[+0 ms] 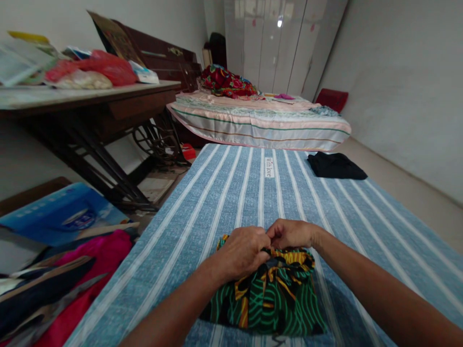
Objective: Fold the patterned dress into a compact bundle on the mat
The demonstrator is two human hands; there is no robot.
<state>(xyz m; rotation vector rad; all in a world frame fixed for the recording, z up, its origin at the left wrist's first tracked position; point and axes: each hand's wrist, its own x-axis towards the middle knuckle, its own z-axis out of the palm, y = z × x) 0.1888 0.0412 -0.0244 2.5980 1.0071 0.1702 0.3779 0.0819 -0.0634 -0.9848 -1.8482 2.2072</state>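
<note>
A bunched cloth printed in green, black and orange (275, 299) lies on a blue mat with white stripes (231, 193) on the floor. My left hand (242, 250) rests on its top edge with the fingers curled and pinching the fabric. My right hand (291, 233) meets it from the right, fingers also pinched on the same upper edge. Both hands touch each other over the cloth.
A folded black cloth (335, 165) lies at the mat's far right. A low striped mattress (260, 120) with a red floral bundle (226, 82) is beyond. A treadle sewing table (90, 111) stands at left. Pink fabric (97, 255) and a blue box (61, 212) lie nearby.
</note>
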